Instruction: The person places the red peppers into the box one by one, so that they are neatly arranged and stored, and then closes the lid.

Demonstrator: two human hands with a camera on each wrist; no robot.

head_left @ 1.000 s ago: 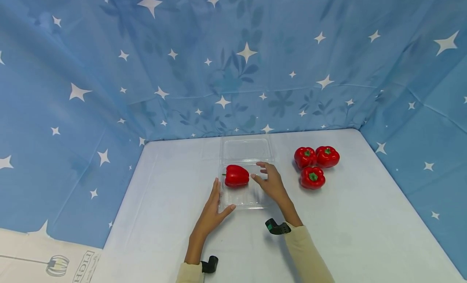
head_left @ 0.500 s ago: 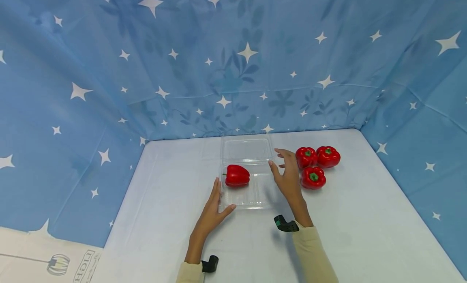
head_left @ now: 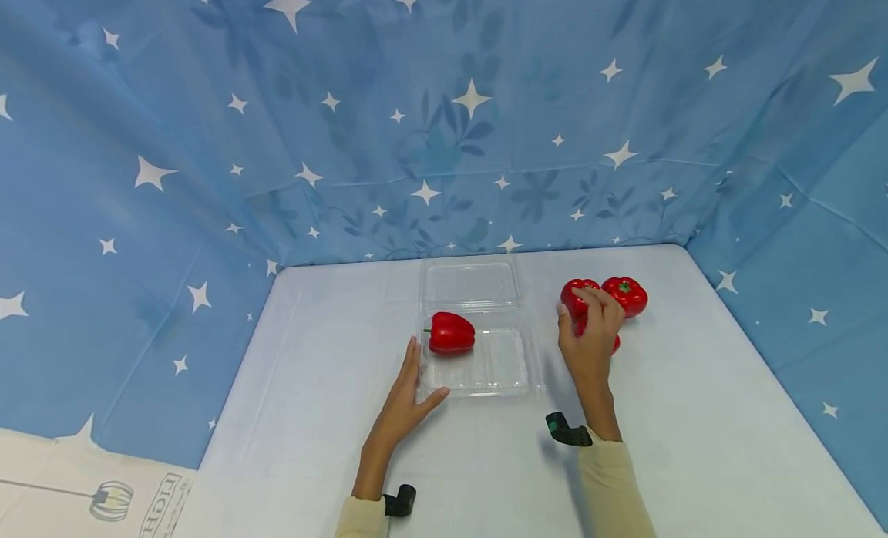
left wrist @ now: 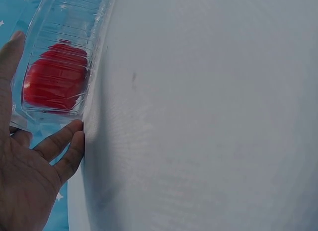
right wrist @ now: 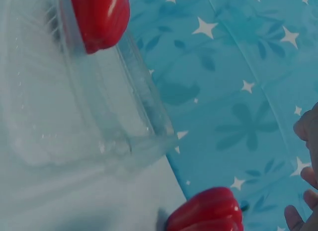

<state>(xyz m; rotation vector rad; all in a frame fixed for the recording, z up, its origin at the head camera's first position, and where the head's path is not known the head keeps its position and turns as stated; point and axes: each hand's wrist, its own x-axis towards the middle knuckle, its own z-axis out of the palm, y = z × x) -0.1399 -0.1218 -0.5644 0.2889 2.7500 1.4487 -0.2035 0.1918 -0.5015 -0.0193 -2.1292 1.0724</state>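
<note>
A clear plastic clamshell container (head_left: 502,368) lies opened out on the white table, its lid (head_left: 472,284) folded back toward the curtain. Inside its left part rests one red bell pepper (head_left: 452,334), stem pointing left. My left hand (head_left: 401,407) is at the container's left side, fingers straight along the wall and thumb by the front corner. In the left wrist view, that hand (left wrist: 30,176) shows spread fingers. My right hand (head_left: 592,341) hovers over three more red peppers, fingers bent but around nothing. It covers most of the front pepper (head_left: 615,344) and overlaps the back left pepper (head_left: 574,290).
The back right pepper (head_left: 627,297) sits beside the other two, right of the container. A blue starred curtain (head_left: 444,122) surrounds the back and sides of the white table (head_left: 319,384). Black wrist cameras (head_left: 569,430) are strapped to both forearms.
My right hand has moved right, from beside the pepper in the container to above the group of peppers. My left hand stays at the container's left side.
</note>
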